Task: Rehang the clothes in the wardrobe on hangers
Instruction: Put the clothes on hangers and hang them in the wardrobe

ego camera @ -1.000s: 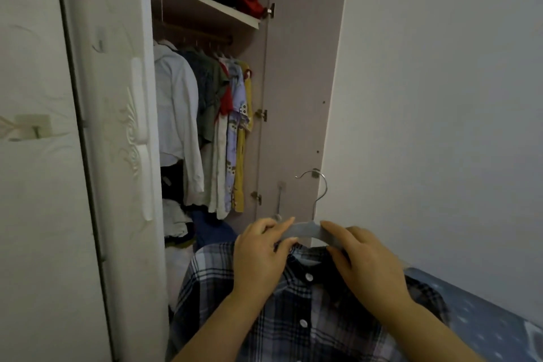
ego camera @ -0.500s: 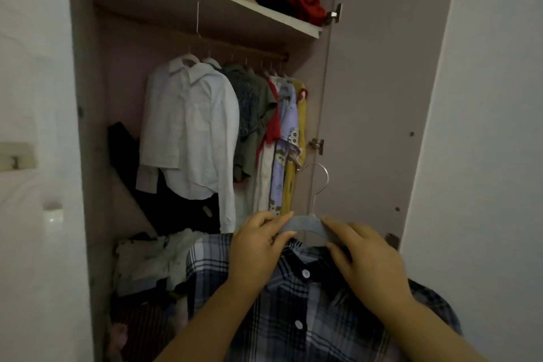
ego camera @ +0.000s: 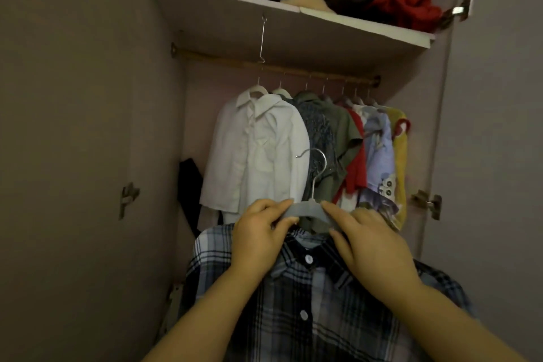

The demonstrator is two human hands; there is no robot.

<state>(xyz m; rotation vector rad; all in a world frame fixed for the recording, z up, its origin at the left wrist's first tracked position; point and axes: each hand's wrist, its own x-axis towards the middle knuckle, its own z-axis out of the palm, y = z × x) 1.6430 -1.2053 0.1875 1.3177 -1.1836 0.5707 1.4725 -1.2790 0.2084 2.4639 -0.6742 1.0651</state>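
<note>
A dark plaid shirt hangs on a pale grey hanger with a metal hook, held up in front of the open wardrobe. My left hand grips the hanger's left shoulder and my right hand grips its right shoulder. The hook stands well below the wooden rail. On the rail hang a white shirt, a green shirt and several more garments toward the right.
A shelf above the rail holds piled clothes, among them a red one. A wire hook ties the rail to the shelf. The rail's left stretch is bare. Open doors flank both sides. Dark cloth hangs at lower left.
My view has swung left and up into the wardrobe and drawn closer. Both hands keep the same grip on the hanger, which now sits in front of the hanging clothes.
</note>
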